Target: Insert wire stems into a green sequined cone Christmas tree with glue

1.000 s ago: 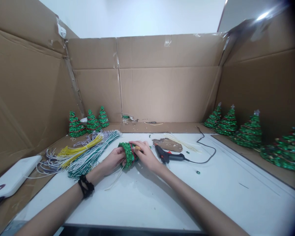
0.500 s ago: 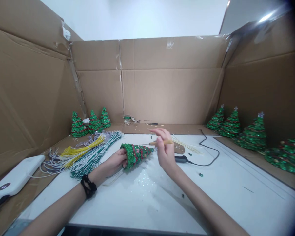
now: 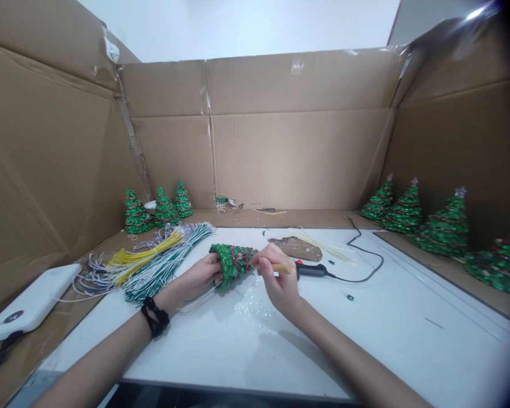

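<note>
A small green sequin Christmas tree with red bands lies on its side just above the white table, tip pointing right. My left hand grips its wide base. My right hand is closed in a pinch at the tree's tip and holds a thin tan stick that points right. A black wristband sits on my left wrist.
A black glue gun with cable lies right of my hands beside a brown scrap and pale sticks. Bundled yellow, green and white wires lie left. Finished trees line the right cardboard wall, three more back left. A white device rests far left.
My right hand went from covering the tree, up and away with the stick, then back down to the tree's tip. My left hand kept hold of the base.
</note>
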Available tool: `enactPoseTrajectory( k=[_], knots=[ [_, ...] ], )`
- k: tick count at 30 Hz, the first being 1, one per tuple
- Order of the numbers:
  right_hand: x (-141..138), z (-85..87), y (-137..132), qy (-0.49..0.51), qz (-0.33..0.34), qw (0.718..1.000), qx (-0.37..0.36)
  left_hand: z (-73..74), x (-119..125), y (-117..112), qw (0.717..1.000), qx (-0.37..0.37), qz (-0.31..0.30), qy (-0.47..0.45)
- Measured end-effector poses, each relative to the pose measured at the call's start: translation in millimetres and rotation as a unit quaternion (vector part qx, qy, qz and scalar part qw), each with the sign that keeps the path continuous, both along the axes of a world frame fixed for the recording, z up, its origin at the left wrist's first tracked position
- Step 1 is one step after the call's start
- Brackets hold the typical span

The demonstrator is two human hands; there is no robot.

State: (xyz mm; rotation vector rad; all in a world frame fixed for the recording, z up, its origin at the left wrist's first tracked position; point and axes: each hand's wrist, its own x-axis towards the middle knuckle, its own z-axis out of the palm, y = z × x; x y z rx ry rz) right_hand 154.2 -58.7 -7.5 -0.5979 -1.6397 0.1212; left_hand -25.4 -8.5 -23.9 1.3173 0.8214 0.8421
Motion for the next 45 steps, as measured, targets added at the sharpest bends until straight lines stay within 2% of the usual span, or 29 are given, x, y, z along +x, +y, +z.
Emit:
enactPoseTrajectory(
  k=[5, 15, 24, 35, 45],
  knots=[
    [-1.4, -5.2, 1.8, -0.025, -0.002, 1.000, 0.014, 3.1, 0.9, -3.0, 1.000, -0.003, -0.001, -0.001],
    [-2.7, -10.9, 2.6, -0.121, -0.016, 0.991, 0.052, -11.6, -4.3, 7.4, 0.999, -0.003, -0.023, -0.041],
    [-10.2, -18.7, 0.3, -0.252, -0.033, 0.962, 0.102, -6.2, -4.1, 5.5, 0.998, -0.005, -0.033, -0.050],
    [-14.9, -22.4, -0.9, -0.254, -0.031, 0.964, 0.071, -12.1, -8.9, 12.0, 0.995, -0.014, -0.051, -0.089],
    [-19.3, -12.5, -4.7, -0.309, -0.094, 0.939, 0.118, -8.8, -10.2, 8.9, 0.995, -0.024, -0.050, -0.088]
  ],
)
